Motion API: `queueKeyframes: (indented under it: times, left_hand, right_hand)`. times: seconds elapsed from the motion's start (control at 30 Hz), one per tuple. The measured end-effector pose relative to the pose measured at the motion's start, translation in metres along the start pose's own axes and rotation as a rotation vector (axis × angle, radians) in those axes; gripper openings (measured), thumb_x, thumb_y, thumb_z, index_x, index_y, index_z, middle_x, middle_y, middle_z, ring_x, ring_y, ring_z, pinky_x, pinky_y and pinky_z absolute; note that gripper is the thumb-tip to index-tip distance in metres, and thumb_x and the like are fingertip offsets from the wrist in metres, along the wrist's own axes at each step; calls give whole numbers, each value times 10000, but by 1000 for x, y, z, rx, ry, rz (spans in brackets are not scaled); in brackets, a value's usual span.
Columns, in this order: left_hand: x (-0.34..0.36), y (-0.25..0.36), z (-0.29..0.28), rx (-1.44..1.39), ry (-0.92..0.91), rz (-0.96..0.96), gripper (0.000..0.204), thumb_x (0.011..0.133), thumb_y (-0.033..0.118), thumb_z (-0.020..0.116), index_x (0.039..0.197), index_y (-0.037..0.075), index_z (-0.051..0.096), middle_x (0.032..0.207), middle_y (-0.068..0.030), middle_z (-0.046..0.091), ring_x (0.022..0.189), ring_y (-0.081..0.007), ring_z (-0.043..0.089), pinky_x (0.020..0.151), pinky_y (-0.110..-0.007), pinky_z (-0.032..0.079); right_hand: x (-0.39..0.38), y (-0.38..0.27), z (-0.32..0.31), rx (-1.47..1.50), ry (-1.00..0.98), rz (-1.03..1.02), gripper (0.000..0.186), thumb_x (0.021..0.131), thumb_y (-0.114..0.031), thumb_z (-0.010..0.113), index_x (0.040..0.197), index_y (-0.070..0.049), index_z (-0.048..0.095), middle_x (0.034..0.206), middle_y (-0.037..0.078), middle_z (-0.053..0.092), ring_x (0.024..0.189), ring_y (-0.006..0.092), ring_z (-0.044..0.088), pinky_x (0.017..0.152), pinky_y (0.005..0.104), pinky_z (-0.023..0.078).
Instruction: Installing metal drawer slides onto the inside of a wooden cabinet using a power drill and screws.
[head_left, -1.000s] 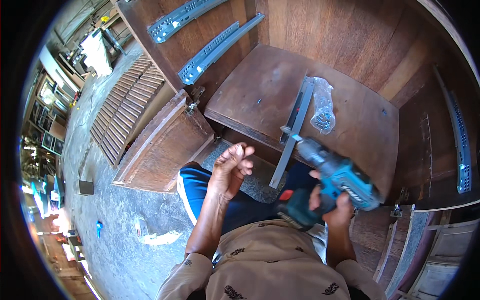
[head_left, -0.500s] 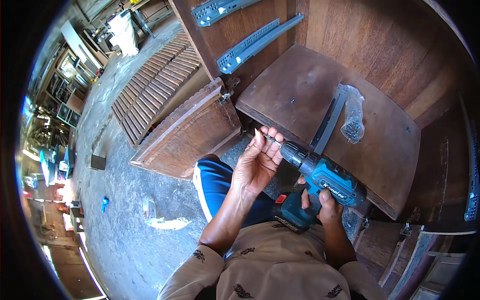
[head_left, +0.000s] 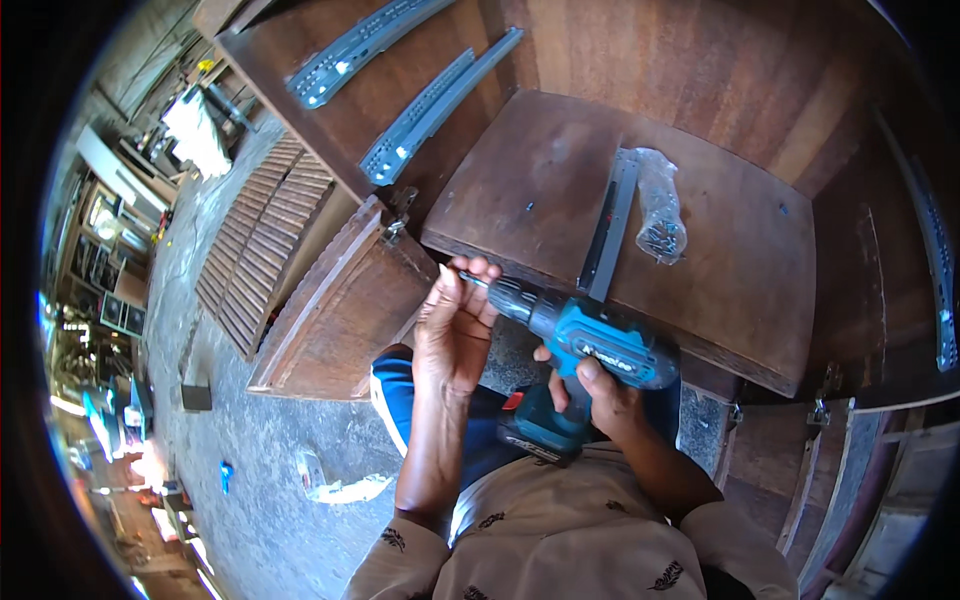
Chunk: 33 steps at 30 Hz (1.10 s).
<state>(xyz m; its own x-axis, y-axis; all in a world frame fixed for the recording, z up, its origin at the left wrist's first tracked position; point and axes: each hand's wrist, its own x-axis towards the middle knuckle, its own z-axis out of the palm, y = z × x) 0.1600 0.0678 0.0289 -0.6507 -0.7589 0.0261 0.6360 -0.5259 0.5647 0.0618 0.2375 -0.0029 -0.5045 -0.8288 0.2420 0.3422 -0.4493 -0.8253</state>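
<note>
My right hand is wrapped around the handle of a blue and black cordless drill, held level in front of my body with its chuck toward my left. At the chuck's end, my left hand pinches the thin bit between thumb and fingers. Whether a screw sits on the bit's tip is too small to tell. Just beyond the drill, a loose metal drawer slide lies on the brown wooden cabinet's bottom board. Next to it is a clear plastic bag of screws.
Two drawer slides are fixed to the cabinet's left wall, another slide to the right wall. An open cabinet door hangs at the left, with a slatted panel behind it. A plastic wrapper lies on the concrete floor.
My view has shifted, so the cabinet sits farther left in the picture. Both hands and the drill have moved left with it, slightly more than the cabinet. Both grips stay the same.
</note>
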Motion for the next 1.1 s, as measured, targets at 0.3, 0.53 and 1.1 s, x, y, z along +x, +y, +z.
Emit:
queueKeyframes:
  times: [0.3,0.53,1.1]
  left_hand:
    - [109,69,-44,1295,430,1071,585,902,458,803,1229,13,608,1007,-100,662,861,-258,605,809,-375,520]
    - [200,129,-104,1506,245,794,697,794,355,910,1240,-4,511,1054,-202,713,962,-360,713,860,-441,557]
    - [201,113,-94,1790,544,900,604,832,392,861,1066,-22,489,871,-211,717,768,-389,722,750,-467,573]
  right_hand:
    - [89,-7,7,92,85,30,442,1048,-401,534,1251,-10,497,1116,134,664,510,127,555,466,257,460]
    - [184,17,19,215,188,5,393,1013,-416,641,1178,-63,592,1014,99,687,492,123,553,413,271,441]
    - [223,57,12,288,219,10,410,957,-429,727,1155,-84,632,916,89,697,467,134,567,386,268,449]
